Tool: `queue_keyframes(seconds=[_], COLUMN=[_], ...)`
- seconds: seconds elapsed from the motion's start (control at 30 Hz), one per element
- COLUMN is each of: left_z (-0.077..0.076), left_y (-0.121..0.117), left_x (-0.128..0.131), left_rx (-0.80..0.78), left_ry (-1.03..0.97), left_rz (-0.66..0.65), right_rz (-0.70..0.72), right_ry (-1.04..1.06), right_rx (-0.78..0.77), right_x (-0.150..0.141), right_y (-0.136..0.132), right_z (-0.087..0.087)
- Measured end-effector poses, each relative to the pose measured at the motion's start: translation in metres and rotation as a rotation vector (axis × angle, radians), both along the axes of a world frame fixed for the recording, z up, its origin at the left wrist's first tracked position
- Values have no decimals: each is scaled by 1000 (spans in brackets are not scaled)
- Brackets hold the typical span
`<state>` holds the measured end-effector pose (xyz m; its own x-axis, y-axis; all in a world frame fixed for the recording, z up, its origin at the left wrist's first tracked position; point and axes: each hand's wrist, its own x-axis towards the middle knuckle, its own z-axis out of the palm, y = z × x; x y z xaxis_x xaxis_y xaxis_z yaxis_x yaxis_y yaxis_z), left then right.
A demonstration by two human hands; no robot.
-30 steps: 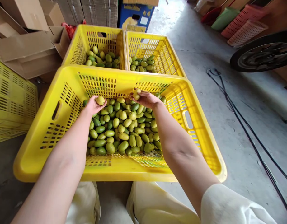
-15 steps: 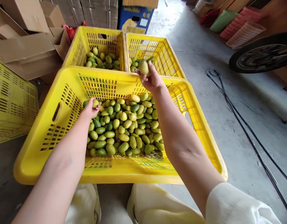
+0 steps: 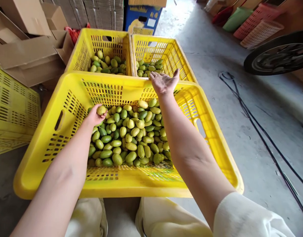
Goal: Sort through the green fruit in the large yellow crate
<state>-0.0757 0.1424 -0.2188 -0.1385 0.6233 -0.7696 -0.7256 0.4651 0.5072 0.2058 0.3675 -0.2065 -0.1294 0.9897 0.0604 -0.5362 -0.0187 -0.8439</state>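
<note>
My left hand (image 3: 94,117) is closed around a yellow-green lemon (image 3: 101,110), just above the left part of the large yellow crate (image 3: 131,192). A heap of green and yellowish lemons (image 3: 130,144) covers that crate's bottom. My right hand (image 3: 165,84) is open, palm up and fingers spread, with nothing in it. It hovers by the far rim of the large crate, close to the back right yellow crate (image 3: 178,61), where a smaller pile of lemons (image 3: 144,68) lies. More lemons (image 3: 114,62) lie in the back left yellow crate (image 3: 79,49).
Cardboard boxes (image 3: 28,52) are heaped at the left, above another yellow crate (image 3: 14,102). A blue carton (image 3: 144,21) stands behind the back crates. On the right, a black cable (image 3: 252,121) runs across the floor near a wheel (image 3: 277,54) and several plastic baskets (image 3: 261,34).
The lemon has left my right hand, which has opened and turned palm up at the back right crate. My left hand still holds its lemon, now turned more into view.
</note>
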Motion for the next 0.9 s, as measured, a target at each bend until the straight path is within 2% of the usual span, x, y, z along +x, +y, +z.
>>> queue_keyframes(seconds=[0.07,0.17,0.27,0.33,0.4,0.47,0.53,0.6,0.73,0.83,0.9], left_z=[10,33,61,79,93,102,106,105,96,91,89], left_y=[3,14,35,55,79,103,122,132,133,131,131], left_x=[-1,-4,-4,0,7,14,20,21,11,6,9], left_rx=[97,226,210,186,248,387,512,568,583,563,611], left_ry=[-49,-90,-12,53,99,123,134,145,165,169,213], left_rz=[-72,-219,-434,-491,-376,-154,63,187,201,169,156], right_rz=[-18,-24,-13,-2,30,81,136,187,230,160,122], right_ry=[30,42,11,12,42,106,188,241,260,263,194], right_rx=[-14,-15,0,-15,-41,-49,-26,4,50,76,58], right_x=[-2,-4,-6,-7,-8,-8,-6,-4,0,0,-1], right_y=[-9,-26,-46,-56,-61,-61,-57,-52,-45,-43,-45], right_z=[2,9,18,23,26,26,23,18,9,8,11])
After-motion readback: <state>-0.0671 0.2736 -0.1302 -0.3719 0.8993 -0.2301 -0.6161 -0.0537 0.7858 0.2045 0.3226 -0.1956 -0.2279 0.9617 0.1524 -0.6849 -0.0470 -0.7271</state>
